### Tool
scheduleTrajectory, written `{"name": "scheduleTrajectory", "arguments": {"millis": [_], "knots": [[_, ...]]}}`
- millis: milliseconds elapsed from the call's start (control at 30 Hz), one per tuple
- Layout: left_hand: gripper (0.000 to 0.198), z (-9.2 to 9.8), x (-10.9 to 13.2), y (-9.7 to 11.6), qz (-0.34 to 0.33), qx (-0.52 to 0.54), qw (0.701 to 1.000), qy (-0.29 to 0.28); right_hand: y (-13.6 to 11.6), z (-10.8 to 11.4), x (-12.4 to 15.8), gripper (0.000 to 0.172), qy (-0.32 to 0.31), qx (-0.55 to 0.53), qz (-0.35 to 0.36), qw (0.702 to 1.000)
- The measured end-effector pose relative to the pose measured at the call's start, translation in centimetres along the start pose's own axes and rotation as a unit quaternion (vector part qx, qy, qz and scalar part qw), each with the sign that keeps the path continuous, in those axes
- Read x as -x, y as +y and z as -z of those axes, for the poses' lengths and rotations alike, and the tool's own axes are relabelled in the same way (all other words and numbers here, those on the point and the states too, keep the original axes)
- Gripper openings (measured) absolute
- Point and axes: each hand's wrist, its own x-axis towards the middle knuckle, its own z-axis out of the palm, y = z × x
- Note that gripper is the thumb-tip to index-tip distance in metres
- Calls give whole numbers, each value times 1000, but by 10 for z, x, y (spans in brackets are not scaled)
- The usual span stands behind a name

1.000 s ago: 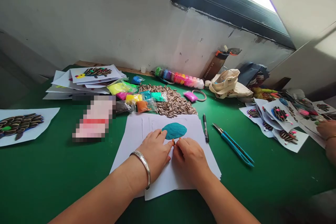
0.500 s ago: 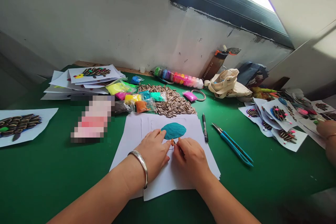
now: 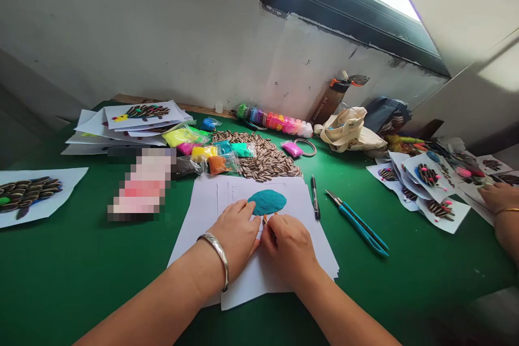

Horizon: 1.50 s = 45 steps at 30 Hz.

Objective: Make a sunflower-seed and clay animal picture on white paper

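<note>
A flattened teal oval of modelling clay (image 3: 266,202) lies on the top sheet of a paper stack (image 3: 198,238). My left hand (image 3: 237,232), with a silver bangle at its wrist, rests flat on the paper, fingers stretched out, fingertips at the clay's lower left edge. Just below the oval, my right hand (image 3: 291,243) has its fingers curled and pinched round a small orange bit of clay (image 3: 265,219). Most of that bit is hidden by the fingers.
Behind the paper are heaped sunflower seeds (image 3: 270,159) and bagged clay (image 3: 217,165). A pen (image 3: 315,197) and teal-handled knife (image 3: 359,224) lie to the right. Seed hedgehog pictures (image 3: 146,112) are stacked at left. Another person's hand (image 3: 500,197) reaches in at far right.
My right hand has shifted slightly left and turned a little, covering more of the orange bit. My left hand stays put. The other person's hand at far right has moved further into view.
</note>
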Motion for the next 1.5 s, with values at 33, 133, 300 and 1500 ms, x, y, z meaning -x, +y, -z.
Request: {"name": "scheduleTrajectory", "arguments": {"millis": [33,133,300,1500], "knots": [[35,0,0,0,0,-1,1000,0,0,0,0,25,0,0,2,1000],[34,0,1,1,0,-5,1000,10,-2,0,0,25,-7,3,1,1000],[30,-2,2,0,-10,-8,999,39,-1,0,-1,22,-1,2,-8,1000],[43,-3,4,0,-16,-30,998,46,12,3,3,23,-37,-65,-44,996]]}}
